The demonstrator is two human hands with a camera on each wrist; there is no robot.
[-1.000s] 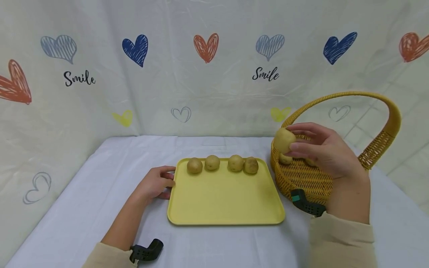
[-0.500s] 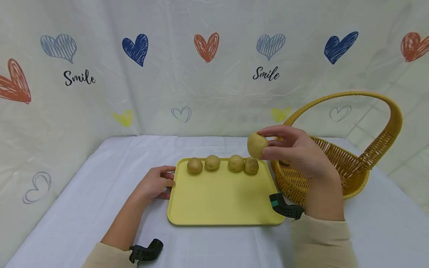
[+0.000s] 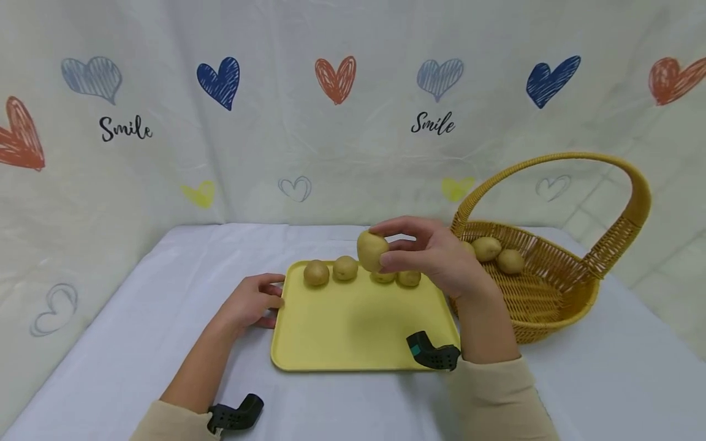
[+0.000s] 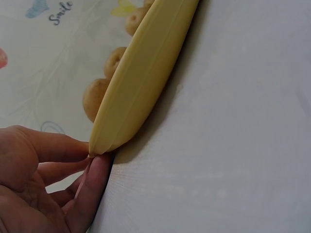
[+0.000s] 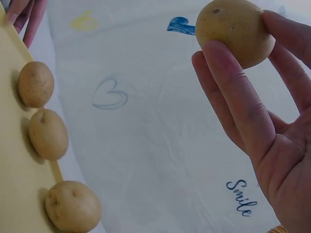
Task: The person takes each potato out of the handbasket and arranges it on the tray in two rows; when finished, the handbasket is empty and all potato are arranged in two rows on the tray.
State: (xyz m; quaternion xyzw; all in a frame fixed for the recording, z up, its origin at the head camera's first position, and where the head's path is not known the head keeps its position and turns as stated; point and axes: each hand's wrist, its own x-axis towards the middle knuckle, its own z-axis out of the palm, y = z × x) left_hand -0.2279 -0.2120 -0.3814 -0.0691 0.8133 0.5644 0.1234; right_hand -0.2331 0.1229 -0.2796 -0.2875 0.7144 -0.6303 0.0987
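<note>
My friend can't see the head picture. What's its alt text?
A right hand holds a potato above a yellow tray with four potatoes along its far edge. The left hand touches the tray's left edge, and a basket holding more potatoes stands to the right.

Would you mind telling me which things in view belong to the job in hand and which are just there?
Part of the job, it seems:
yellow tray
four potatoes on it
held potato
wicker basket
more potatoes inside

Just there:
white tablecloth
heart-printed backdrop
black wristbands
</note>
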